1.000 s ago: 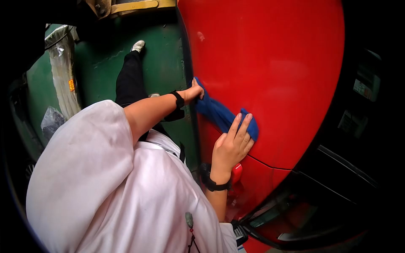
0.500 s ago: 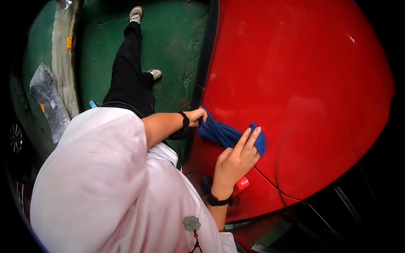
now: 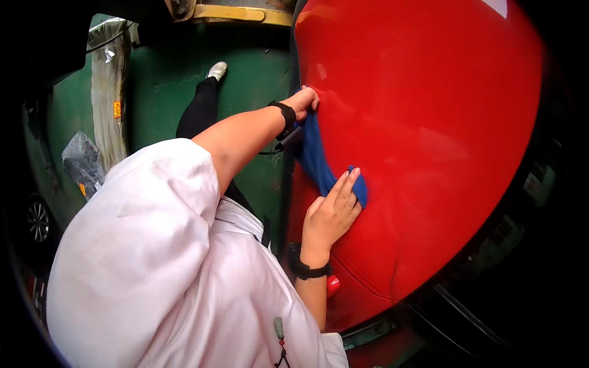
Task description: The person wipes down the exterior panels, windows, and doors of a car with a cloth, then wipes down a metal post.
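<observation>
A blue cloth (image 3: 316,153) stretches over the edge of a glossy red car panel (image 3: 423,110). At the far end, my left hand (image 3: 305,101) is closed around the cloth by the panel's edge, a black band on its wrist. Lower down, my right hand (image 3: 334,211) lies flat on the other end, fingers extended and pressing the cloth against the red surface. Part of the cloth shows past the fingertips; what lies beneath the palm is hidden. A black band (image 3: 310,264) circles my right wrist too.
Green floor (image 3: 165,67) runs along the panel's left side, where my shoe (image 3: 218,70) shows. Long plastic-wrapped pieces (image 3: 109,92) lie at the left, near a car wheel (image 3: 38,221). A yellow metal bar (image 3: 233,13) crosses the top.
My left hand has moved up along the panel's edge, drawing the cloth out longer. My right hand has shifted slightly up and left in view. The camera view has also shifted.
</observation>
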Demonstrator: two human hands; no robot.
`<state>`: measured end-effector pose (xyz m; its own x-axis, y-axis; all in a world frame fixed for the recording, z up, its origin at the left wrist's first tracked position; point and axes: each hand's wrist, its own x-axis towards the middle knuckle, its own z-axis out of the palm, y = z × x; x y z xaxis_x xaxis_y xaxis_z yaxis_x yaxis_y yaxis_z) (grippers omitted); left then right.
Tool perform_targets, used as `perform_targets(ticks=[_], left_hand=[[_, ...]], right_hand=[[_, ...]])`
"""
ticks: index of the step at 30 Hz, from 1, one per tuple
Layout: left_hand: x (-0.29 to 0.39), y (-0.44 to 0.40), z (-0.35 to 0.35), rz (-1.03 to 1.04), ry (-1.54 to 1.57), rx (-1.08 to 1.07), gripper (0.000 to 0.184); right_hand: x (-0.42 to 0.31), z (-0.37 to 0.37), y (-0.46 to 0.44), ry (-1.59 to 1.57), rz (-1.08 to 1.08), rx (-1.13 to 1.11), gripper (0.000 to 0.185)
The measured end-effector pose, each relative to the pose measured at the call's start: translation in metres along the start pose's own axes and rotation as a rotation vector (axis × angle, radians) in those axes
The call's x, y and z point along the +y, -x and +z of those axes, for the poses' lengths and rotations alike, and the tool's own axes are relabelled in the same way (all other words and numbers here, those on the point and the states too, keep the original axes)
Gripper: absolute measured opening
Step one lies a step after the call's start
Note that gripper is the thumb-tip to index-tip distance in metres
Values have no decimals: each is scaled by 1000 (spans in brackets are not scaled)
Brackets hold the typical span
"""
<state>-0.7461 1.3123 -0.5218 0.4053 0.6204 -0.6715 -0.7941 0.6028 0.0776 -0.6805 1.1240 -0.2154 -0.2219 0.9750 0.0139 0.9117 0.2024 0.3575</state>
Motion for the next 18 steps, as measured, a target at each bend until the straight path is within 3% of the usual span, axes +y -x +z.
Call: perform_targets(ticks=[4, 8, 14, 17, 18], left_hand=[[36, 47, 36, 101, -77, -201, 17], [45, 82, 54, 280, -118, -135, 5], [79, 87, 60, 480, -249, -265, 19], [67, 86, 60, 479, -204, -105, 77], [66, 84, 50, 460, -245, -210, 81]], right_hand=[[-1, 7, 18, -1, 12, 158, 50], [2, 47, 34, -94, 37, 269, 61], [-9, 56, 21, -53, 94, 367, 57], [-16, 52, 12, -11, 121, 351, 59], [-18, 47, 8, -30, 124, 316, 60]])
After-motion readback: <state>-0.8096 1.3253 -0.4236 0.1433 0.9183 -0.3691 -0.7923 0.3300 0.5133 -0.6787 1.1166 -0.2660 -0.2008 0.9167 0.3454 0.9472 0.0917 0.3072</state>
